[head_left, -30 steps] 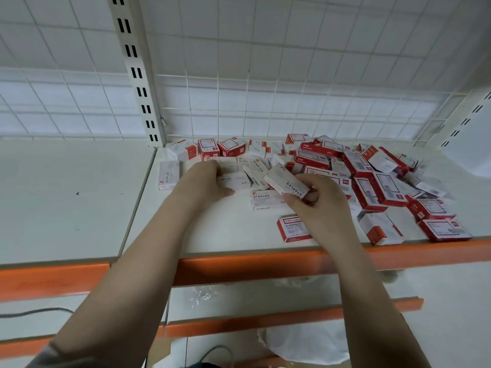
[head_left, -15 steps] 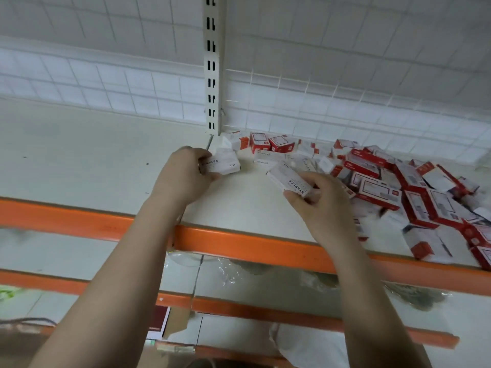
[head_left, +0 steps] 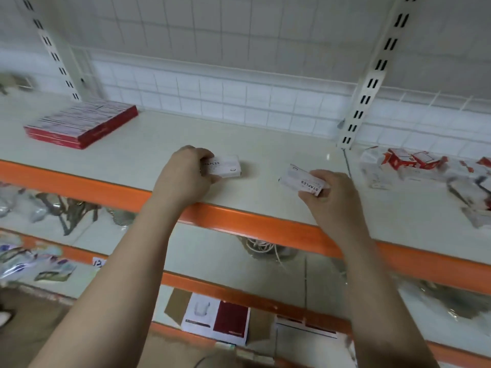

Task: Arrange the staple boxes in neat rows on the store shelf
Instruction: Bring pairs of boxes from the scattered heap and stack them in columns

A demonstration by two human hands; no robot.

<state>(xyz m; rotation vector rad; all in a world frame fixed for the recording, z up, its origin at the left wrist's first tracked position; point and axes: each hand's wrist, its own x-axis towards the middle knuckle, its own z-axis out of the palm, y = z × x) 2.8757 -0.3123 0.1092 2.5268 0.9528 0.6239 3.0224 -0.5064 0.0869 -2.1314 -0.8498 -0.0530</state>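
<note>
Two bare hands each hold a small white cardboard staple box over a smooth pale shelf (head_left: 159,139). The left hand (head_left: 183,176) grips one box (head_left: 223,167) resting flat; the right hand (head_left: 329,192) pinches another box (head_left: 301,181), tilted.

Left box: small white cardboard staple box (head_left: 221,167) printed "STAPLES", flat on the pale shelf (head_left: 265,144), long side across.
Right box: matching white staple box (head_left: 301,181), tilted, raised off the shelf.
Heap: blurred red-and-white staple boxes (head_left: 414,166), jumbled far right.
</note>
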